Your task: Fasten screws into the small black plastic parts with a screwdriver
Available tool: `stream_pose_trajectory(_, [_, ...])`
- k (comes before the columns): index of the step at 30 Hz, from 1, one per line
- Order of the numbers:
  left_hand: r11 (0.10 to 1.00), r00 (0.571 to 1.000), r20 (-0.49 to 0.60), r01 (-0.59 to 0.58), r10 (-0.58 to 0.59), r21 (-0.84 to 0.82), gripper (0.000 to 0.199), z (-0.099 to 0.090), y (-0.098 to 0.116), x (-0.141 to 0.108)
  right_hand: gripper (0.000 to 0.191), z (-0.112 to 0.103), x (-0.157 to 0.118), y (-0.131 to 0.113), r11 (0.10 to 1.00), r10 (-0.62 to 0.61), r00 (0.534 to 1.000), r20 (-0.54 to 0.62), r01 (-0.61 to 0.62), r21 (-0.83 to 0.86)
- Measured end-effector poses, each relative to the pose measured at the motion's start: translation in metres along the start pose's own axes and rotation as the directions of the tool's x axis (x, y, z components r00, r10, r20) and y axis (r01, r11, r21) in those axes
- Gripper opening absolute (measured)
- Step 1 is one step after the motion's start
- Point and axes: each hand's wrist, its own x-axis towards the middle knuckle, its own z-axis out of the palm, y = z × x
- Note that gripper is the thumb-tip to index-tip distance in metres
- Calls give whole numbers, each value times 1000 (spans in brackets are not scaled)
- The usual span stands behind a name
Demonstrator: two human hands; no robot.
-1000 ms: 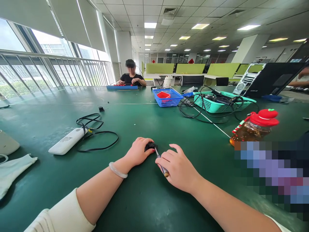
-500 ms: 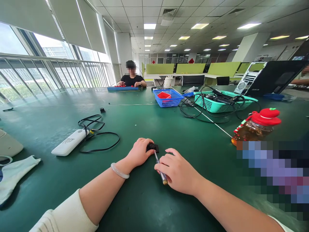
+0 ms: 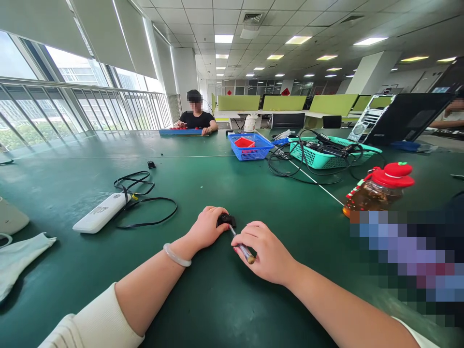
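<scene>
On the green table (image 3: 203, 299), my left hand (image 3: 207, 226) is closed around a small black part (image 3: 227, 220), pressing it to the tabletop. Its exact kind is too small to make out. My right hand (image 3: 266, 251) grips a screwdriver (image 3: 243, 249) with a clear handle and a brownish butt end. The shaft slants away from me, and its tip meets the near side of the black part beside my left thumb. My left fingers hide some of the part.
A white power bank (image 3: 101, 212) with a black cable (image 3: 148, 225) lies left. Farther off are a blue basket (image 3: 250, 152), a green basket (image 3: 315, 159) with cables, and a red-lidded jar (image 3: 379, 191) at right. Another person (image 3: 195, 118) sits at the far end.
My right fingers have curled in closer around the screwdriver, and its handle end has swung slightly up and to the right. My left hand still holds the black part.
</scene>
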Motion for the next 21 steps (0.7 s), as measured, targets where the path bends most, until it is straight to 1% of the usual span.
stream_pose_trajectory(4, [1000,1000,3,-2,2,15,22,-1,0,1,12,2,-1,1,1000,1,1000,11,-1,1])
stream_pose_trajectory(7, [998,1000,2,-9,9,55,25,-3,-2,-2,12,2,-1,1,1000,-6,1000,28,7,-14])
stream_pose_trajectory(9, [996,1000,2,-26,26,83,31,-4,-3,-5,11,2,-1,1,999,-12,999,37,13,-32])
stream_pose_trajectory(11, [995,998,-7,-54,55,81,42,-5,-4,-8,11,1,0,1,999,-13,1000,28,14,-36])
stream_pose_trajectory(12, [996,997,-41,-61,64,64,51,-6,-4,-9,10,0,0,1,999,-11,1000,20,12,-32])
stream_pose_trajectory(13, [998,992,-109,-55,58,30,60,-8,-5,-9,10,0,0,1,1000,-7,1000,13,7,-26])
stream_pose_trajectory(14, [999,976,-214,-34,28,-27,69,-12,-6,-8,10,0,0,1,1000,-2,1000,9,2,-20])
stream_pose_trajectory(15, [994,934,-355,-3,-37,-111,76,-19,-8,-6,10,0,0,2,1000,1,1000,7,-1,-12])
stream_pose_trajectory(16, [975,851,-506,31,-142,-221,79,-29,-12,-4,11,1,0,2,1000,2,1000,8,-2,-4])
stream_pose_trajectory(17, [936,724,-633,50,-274,-349,79,-43,-17,-2,11,1,0,2,1000,1,1000,6,-1,4])
stream_pose_trajectory(18, [882,554,-724,44,-412,-468,75,-60,-25,-1,11,2,0,2,1000,-1,1000,4,1,11])
stream_pose_trajectory(19, [829,392,-758,22,-521,-559,70,-80,-34,-2,11,2,-1,2,1000,-4,1000,1,4,17])
stream_pose_trajectory(20, [797,249,-771,6,-586,-604,65,-103,-44,-5,12,3,-1,2,1000,-7,1000,0,7,20])
stream_pose_trajectory(21, [794,143,-786,-6,-601,-608,60,-125,-54,-11,12,3,0,1,1000,-8,1000,1,8,21])
